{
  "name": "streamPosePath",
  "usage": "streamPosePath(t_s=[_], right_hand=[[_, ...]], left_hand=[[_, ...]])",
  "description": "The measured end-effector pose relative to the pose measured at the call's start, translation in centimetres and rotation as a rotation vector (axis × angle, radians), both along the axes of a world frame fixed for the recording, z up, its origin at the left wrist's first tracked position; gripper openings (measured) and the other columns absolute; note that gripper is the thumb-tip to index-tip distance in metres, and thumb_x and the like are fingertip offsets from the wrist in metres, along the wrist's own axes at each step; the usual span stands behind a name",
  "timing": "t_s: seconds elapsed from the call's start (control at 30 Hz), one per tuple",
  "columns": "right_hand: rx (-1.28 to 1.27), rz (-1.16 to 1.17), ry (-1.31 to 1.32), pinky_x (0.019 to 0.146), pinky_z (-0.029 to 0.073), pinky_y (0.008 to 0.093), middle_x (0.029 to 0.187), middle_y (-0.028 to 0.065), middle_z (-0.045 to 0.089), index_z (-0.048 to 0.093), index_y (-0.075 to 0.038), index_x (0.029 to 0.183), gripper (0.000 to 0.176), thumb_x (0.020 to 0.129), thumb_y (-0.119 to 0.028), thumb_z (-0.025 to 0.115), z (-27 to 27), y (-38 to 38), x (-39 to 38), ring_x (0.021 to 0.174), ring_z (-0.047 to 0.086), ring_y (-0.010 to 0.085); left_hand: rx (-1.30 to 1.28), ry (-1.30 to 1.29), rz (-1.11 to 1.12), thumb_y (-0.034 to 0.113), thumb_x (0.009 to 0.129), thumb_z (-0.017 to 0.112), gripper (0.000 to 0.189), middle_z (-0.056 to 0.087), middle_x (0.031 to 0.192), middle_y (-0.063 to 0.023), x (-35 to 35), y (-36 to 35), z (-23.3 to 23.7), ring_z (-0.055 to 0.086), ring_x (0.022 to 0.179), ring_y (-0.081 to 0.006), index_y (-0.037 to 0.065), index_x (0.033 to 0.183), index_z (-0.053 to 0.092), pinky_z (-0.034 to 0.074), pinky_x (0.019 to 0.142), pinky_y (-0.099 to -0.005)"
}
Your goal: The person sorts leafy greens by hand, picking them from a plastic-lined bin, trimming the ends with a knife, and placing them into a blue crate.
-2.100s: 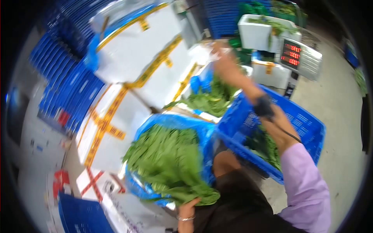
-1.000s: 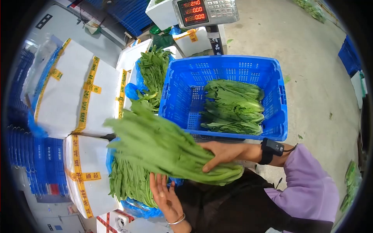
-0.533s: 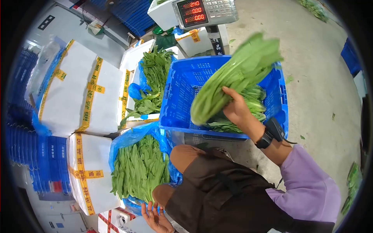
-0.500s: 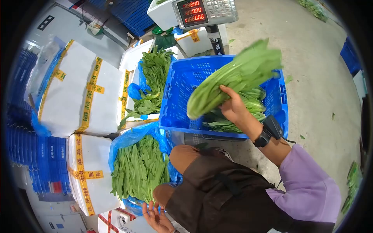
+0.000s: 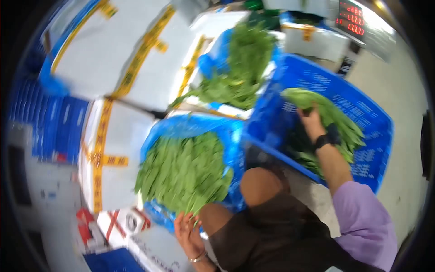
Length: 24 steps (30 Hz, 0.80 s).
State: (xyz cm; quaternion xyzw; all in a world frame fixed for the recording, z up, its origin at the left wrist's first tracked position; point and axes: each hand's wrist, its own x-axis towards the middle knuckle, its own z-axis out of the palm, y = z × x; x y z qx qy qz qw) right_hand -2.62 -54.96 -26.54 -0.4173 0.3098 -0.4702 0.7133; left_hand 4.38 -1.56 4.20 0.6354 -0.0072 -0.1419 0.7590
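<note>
Toward nine o'clock, stacked blue crates [image 5: 59, 122] stand left of a white foam box [image 5: 124, 140] banded with yellow tape; a larger taped white box [image 5: 147, 54] lies toward ten and eleven. Toward seven-thirty is a white carton [image 5: 120, 226] crossed with red tape. Right of these, from the centre toward eight o'clock, a heap of long leafy greens [image 5: 183, 167] lies in a container lined with blue plastic [image 5: 231, 136]. The left hand [image 5: 188, 235], wearing a bracelet [image 5: 198, 257], is between six and seven, palm up at the heap's near edge, its fingers loosely parted and slightly bent, gripping nothing; whether the fingertips touch the leaves cannot be told. Between twelve and one, darker greens [image 5: 247, 63] lie in another white box with blue plastic. Toward three o'clock, the right hand [image 5: 311, 121], with a dark wristband [image 5: 325, 140], reaches into a blue perforated basket [image 5: 371, 158]. Its fingers bend against the near side of a leafy bunch [image 5: 333, 111]; blur hides how firmly they press. The bunch slants inside the basket, its pale end toward ten o'clock and its leaves toward four. Beyond the basket, between one and two, a display [image 5: 351, 19] shows red digits. A lilac sleeve [image 5: 364, 220] covers the right arm toward four.
</note>
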Motion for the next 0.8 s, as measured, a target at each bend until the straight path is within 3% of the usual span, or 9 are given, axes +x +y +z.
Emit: streamPosePath(t_s=[0.1, 0.27, 0.4, 0.47, 0.5, 0.63, 0.73, 0.77, 0.8], right_hand=[[0.858, -0.045, -0.014, 0.095, 0.049, 0.0536, 0.121, 0.0174, 0.057, 0.043, -0.003, 0.134, 0.051, 0.097, -0.037, 0.053, -10.9, -5.7, -0.2, 0.107, 0.055, 0.0413], [0.740, 0.414, -0.172, 0.092, 0.051, 0.0368, 0.117, 0.0145, 0.063, 0.056, 0.001, 0.120, 0.034, 0.097, -0.023, 0.055, -18.2, -9.1, -3.4, 0.099, 0.064, 0.0288], [0.740, 0.502, -0.069, 0.084, 0.053, 0.0295, 0.105, 0.0049, 0.066, 0.055, -0.003, 0.125, 0.032, 0.096, -0.018, 0.054, -8.4, -5.4, -3.3, 0.090, 0.063, 0.0159], [0.648, 0.622, -0.023, 0.081, 0.054, 0.0270, 0.100, 0.0018, 0.066, 0.055, -0.005, 0.127, 0.033, 0.096, -0.017, 0.054, -3.5, -4.0, -3.9, 0.087, 0.062, 0.0120], [0.639, 0.600, -0.002, 0.077, 0.054, 0.0252, 0.096, 0.0004, 0.065, 0.054, -0.006, 0.128, 0.033, 0.097, -0.018, 0.052, -1.1, -3.3, -4.1, 0.083, 0.061, 0.0100], [0.619, 0.581, -0.074, 0.069, 0.054, 0.0211, 0.093, -0.0002, 0.065, 0.052, -0.006, 0.131, 0.034, 0.101, -0.019, 0.046, 3.8, -1.3, -5.5, 0.077, 0.060, 0.0083], [0.657, 0.530, -0.096, 0.066, 0.055, 0.0222, 0.092, 0.0002, 0.065, 0.052, -0.006, 0.132, 0.034, 0.102, -0.018, 0.044, 6.6, 1.4, -6.6, 0.076, 0.061, 0.0098], [0.657, 0.521, -0.103, 0.065, 0.055, 0.0225, 0.091, 0.0007, 0.066, 0.052, -0.006, 0.132, 0.033, 0.102, -0.018, 0.044, 7.6, 2.4, -7.0, 0.075, 0.061, 0.0107], [0.641, 0.521, -0.103, 0.065, 0.055, 0.0225, 0.091, 0.0007, 0.066, 0.052, -0.006, 0.132, 0.033, 0.102, -0.018, 0.044, 8.2, 3.1, -7.5, 0.075, 0.061, 0.0107]], left_hand=[[0.137, -0.008, 0.073, 0.021, 0.086, 0.066, 0.054, 0.059, 0.118, -0.0153, 3.4, 0.5, -0.9, 0.060, 0.104, -0.0273, 0.003, 0.133, 0.045, 0.049, 0.086, -0.0367], [0.521, -0.258, 0.072, 0.009, 0.084, 0.066, 0.050, 0.057, 0.122, -0.0145, 11.1, 4.6, -6.4, 0.056, 0.112, -0.0236, 0.002, 0.130, 0.048, 0.046, 0.092, -0.0364], [0.989, -0.487, 0.290, 0.011, 0.080, 0.068, 0.049, 0.057, 0.117, -0.0167, 16.8, 12.0, -15.7, 0.056, 0.107, -0.0266, 0.002, 0.125, 0.052, 0.045, 0.091, -0.0371], [0.978, -0.303, 0.323, 0.015, 0.080, 0.069, 0.048, 0.057, 0.115, -0.0177, 19.4, 17.2, -20.8, 0.056, 0.104, -0.0281, 0.001, 0.123, 0.053, 0.045, 0.091, -0.0378], [0.955, -0.127, 0.343, 0.018, 0.080, 0.069, 0.048, 0.057, 0.114, -0.0186, 19.9, 18.4, -22.2, 0.056, 0.102, -0.0296, 0.001, 0.122, 0.054, 0.045, 0.090, -0.0384], [1.086, -0.227, 0.611, 0.029, 0.085, 0.063, 0.050, 0.058, 0.108, -0.0200, 19.9, 16.7, -22.6, 0.058, 0.091, -0.0292, 0.000, 0.123, 0.053, 0.046, 0.082, -0.0402], [1.011, 0.110, 0.400, 0.033, 0.083, 0.064, 0.060, 0.058, 0.107, -0.0144, 23.3, 24.7, -28.7, 0.053, 0.088, -0.0249, -0.003, 0.128, 0.047, 0.047, 0.077, -0.0415], [0.646, 0.314, 0.565, 0.048, 0.087, 0.059, 0.071, 0.055, 0.115, -0.0147, 20.9, 19.9, -25.0, 0.052, 0.093, -0.0274, 0.003, 0.138, 0.041, 0.046, 0.080, -0.0449], [0.631, 0.314, 0.562, 0.048, 0.087, 0.059, 0.071, 0.055, 0.115, -0.0147, 20.8, 20.0, -24.8, 0.052, 0.093, -0.0274, 0.003, 0.138, 0.041, 0.046, 0.080, -0.0449]])
